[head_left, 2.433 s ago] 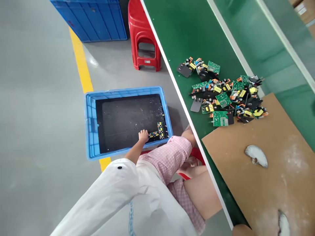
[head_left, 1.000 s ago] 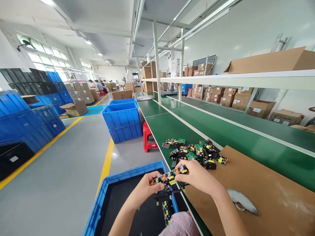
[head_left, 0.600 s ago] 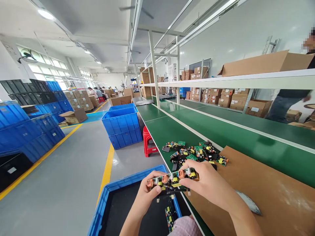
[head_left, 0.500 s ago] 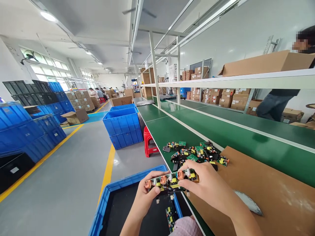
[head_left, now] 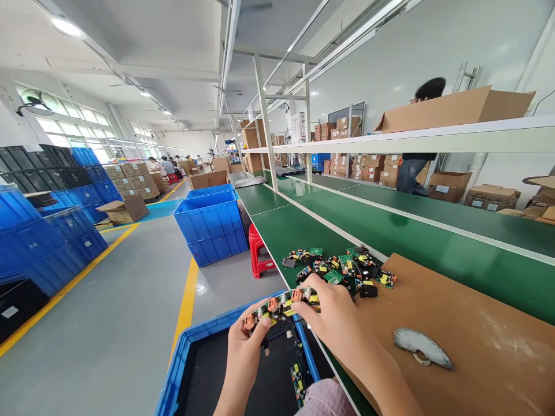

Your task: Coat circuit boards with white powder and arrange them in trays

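A strip of circuit boards [head_left: 284, 304] with orange, yellow and white parts is held out between both hands, slanting up to the right. My left hand [head_left: 248, 341] grips its left end, thumb on the near side. Wrapped round its right end is my right hand [head_left: 332, 306]. Below the strip lies a blue tray [head_left: 176, 370] with a black bottom, and another circuit board strip [head_left: 298, 381] rests at its right side. Just beyond my right hand, a heap of small circuit boards [head_left: 347, 266] lies on the green bench.
A brown board [head_left: 489, 335] covers the near bench, with a greyish curved blade-like piece [head_left: 422, 345] on it. Blue crates [head_left: 210, 222] and a red stool [head_left: 259, 254] stand left of the bench. A person [head_left: 411, 167] is behind the shelf carrying a long carton [head_left: 451, 111].
Both hands have moved left and slightly lower with the strip, which now tilts more. The view has turned a little right, uncovering the curved piece. The person behind the shelf has walked left.
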Demonstrator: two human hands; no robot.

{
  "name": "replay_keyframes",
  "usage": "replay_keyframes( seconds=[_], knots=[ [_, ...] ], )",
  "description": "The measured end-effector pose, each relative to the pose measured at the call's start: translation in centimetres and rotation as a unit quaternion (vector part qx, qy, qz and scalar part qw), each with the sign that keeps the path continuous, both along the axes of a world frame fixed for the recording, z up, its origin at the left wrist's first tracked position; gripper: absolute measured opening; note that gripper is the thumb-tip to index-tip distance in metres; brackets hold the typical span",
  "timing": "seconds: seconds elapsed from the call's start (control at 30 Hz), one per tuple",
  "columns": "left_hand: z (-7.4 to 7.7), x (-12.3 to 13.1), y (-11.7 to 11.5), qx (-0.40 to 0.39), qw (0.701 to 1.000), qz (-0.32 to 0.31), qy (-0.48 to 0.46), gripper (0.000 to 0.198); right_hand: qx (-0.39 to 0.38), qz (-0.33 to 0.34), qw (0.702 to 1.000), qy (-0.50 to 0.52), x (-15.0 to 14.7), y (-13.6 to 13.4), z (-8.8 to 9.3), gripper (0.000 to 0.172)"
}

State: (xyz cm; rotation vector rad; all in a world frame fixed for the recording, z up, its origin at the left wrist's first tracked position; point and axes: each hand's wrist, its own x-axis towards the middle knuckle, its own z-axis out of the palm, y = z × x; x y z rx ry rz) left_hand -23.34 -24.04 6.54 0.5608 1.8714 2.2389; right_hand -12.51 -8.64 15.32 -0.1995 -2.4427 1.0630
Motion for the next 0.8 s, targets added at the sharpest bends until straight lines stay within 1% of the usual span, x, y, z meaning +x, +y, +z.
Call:
replay_keyframes(
  seconds=[0.2,0.37,0.5,0.6,0.7,0.8],
  knots=[
    [-0.3,0.3,0.3,-0.019,1.0,-0.021,0.009,0.039,-0.017,0.007,0.999,-0.03,0.5,0.8,0.1,0.01],
    [0.1,0.5,0.6,-0.023,1.0,0.005,-0.012,0.045,0.011,-0.026,0.999,-0.029,-0.2,0.1,-0.4,0.014],
    [0.2,0.6,0.4,-0.017,0.999,0.027,-0.021,0.045,0.008,-0.019,1.0,-0.021,-0.9,-0.5,-0.9,0.015],
    [0.1,0.5,0.1,-0.016,0.999,0.017,-0.024,0.044,0.003,-0.019,0.999,-0.033,-0.7,-0.3,-0.8,0.015],
    [0.3,0.6,0.0,-0.018,0.999,-0.003,-0.027,0.04,0.0,-0.018,0.998,-0.055,0.0,0.3,-0.3,0.015],
    [0.8,0.9,0.1,-0.01,0.999,-0.033,-0.041,0.037,-0.019,-0.004,0.998,-0.064,0.7,0.9,0.2,0.008]
  ],
)
